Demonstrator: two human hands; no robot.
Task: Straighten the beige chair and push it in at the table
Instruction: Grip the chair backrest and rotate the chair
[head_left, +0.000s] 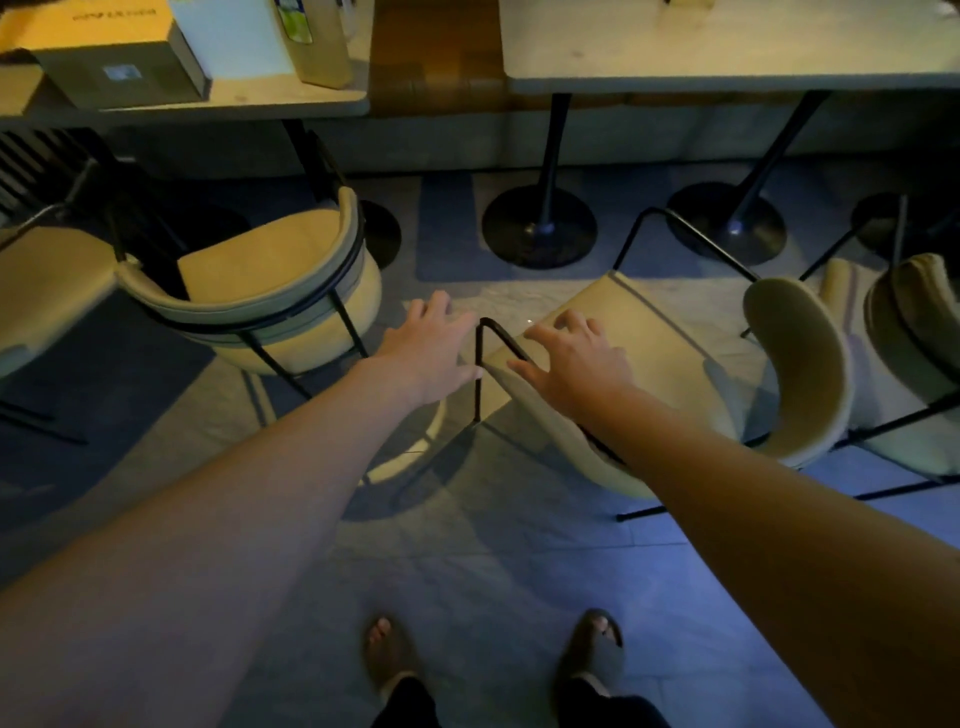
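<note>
Grey floor tiles (467, 571) fill the near ground, where the person's two sandalled feet (389, 654) stand with dark trouser cuffs just showing. Both bare arms reach forward and the hands are held apart, fingers spread and relaxed. The left hand (431, 353) hovers just left of the black metal leg loop (480, 364), its thumb at or almost on the rod; real contact cannot be told. The right hand (576, 364) lies on the pale underside of the beige chair (675, 364), which lies tipped on its side on the floor, curved backrest off to the right, legs pointing toward the counter (727, 57). Another beige chair (270, 291) stands upright at the left, a third (914, 332) at the right edge. Beyond them rise black pedestal bases (540, 228), and a box (119, 57) sits on the left counter (291, 98).
</note>
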